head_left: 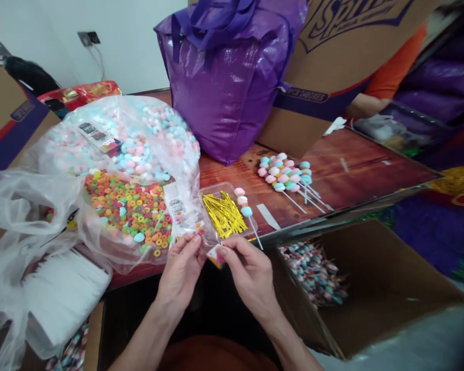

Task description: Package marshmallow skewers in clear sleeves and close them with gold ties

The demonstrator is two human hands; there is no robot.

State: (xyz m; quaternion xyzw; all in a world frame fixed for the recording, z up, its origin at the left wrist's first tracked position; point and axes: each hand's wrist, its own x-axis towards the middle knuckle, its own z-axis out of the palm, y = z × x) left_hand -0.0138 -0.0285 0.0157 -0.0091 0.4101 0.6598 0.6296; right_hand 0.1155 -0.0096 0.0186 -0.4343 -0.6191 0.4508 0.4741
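Near the table's front edge, my left hand [183, 268] pinches one side of a small clear plastic bag [215, 255] with coloured print. My right hand [251, 273] grips its other side between thumb and fingers. Just beyond them lies a clear tray [216, 189] of gold twist ties [224, 214]. One candy skewer [246, 211] with pink, white and blue sweets rests across the tray's right side. Farther right, a pile of candy skewers [284, 172] lies with the white sticks toward me. What the small bag contains is hard to make out.
Large plastic bags hold pastel sweets [150, 126] and ring-shaped candies [127, 206]. A tub of white sticks [62, 293] stands lower left. A purple bag [224, 82] stands behind. Below right, an open carton [386, 288] holds wrapped sweets. A co-worker's orange sleeve [400, 64] shows at right.
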